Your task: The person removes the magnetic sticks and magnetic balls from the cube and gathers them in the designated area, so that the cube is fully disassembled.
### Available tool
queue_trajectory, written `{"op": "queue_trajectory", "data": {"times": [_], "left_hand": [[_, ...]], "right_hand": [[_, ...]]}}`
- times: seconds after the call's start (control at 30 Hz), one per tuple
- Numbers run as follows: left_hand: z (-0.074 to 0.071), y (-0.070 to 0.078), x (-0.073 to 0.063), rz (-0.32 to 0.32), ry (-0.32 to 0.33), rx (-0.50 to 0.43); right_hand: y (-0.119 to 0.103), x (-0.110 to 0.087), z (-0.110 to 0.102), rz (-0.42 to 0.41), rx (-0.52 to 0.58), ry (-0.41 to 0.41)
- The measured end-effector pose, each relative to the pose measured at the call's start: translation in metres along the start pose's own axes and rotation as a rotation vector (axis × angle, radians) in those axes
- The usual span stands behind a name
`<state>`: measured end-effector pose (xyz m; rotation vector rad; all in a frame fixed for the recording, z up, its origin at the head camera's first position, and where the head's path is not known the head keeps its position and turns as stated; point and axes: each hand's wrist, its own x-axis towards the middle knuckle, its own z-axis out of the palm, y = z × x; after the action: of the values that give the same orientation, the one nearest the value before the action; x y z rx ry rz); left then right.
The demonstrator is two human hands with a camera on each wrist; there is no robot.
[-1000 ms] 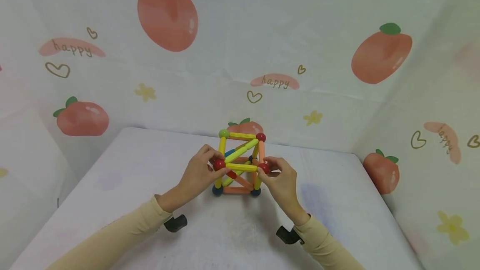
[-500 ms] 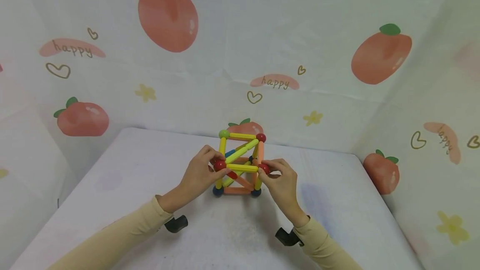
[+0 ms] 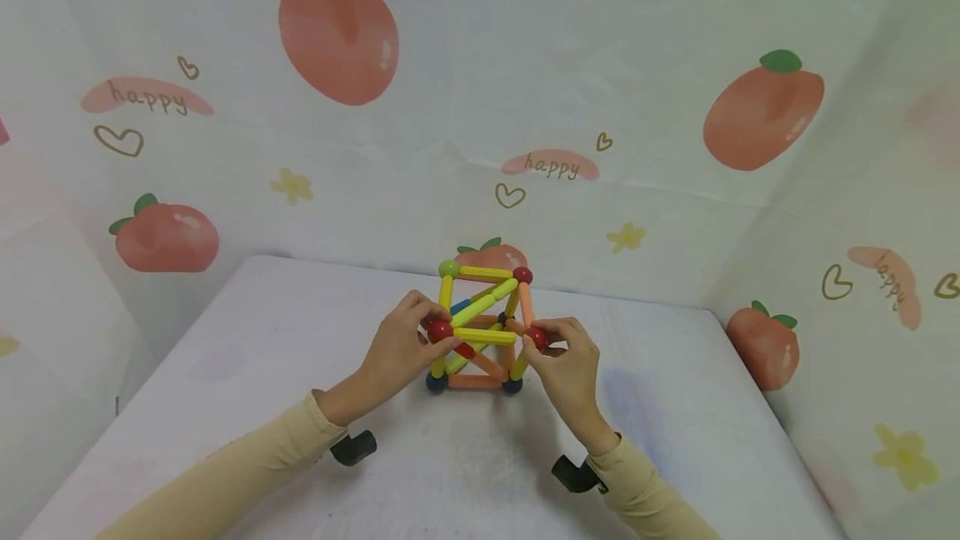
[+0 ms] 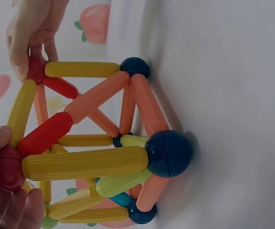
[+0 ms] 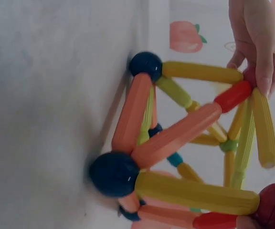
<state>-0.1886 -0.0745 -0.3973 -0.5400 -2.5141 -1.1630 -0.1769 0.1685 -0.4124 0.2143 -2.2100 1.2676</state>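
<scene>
A cube-shaped frame of magnetic rods and balls stands on the table between my hands. My left hand (image 3: 393, 350) pinches the red ball (image 3: 440, 330) at its upper front left corner. My right hand (image 3: 572, 369) pinches another red ball (image 3: 536, 340) at the upper front right. Between them runs a yellow rod (image 3: 483, 337), attached to the left ball; in the right wrist view its free end (image 5: 269, 164) stands apart from the right ball (image 5: 273, 205). A yellow upright (image 5: 199, 193) joins that ball to a navy ball (image 5: 113, 174) below. Yellow-green rods (image 3: 474, 309) cross the top diagonally.
At the back top corners are a light green ball (image 3: 448, 268) and a red ball (image 3: 522, 276). Salmon rods (image 3: 476, 382) link the navy balls (image 3: 437, 382) at the base. A fruit-printed cloth (image 3: 450, 107) hangs behind the white table (image 3: 300, 490).
My right hand has shifted slightly right with its red ball, and a gap has opened between that ball and the front yellow rod. The left hand stays nearly still.
</scene>
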Motion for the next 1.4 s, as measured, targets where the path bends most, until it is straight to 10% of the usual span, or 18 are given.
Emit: {"op": "queue_trajectory", "data": {"times": [1.4], "left_hand": [[-0.001,-0.002,0.001,0.005,0.015,-0.023]], "right_hand": [[0.009,-0.002,-0.004,0.333,0.155,-0.125]]}}
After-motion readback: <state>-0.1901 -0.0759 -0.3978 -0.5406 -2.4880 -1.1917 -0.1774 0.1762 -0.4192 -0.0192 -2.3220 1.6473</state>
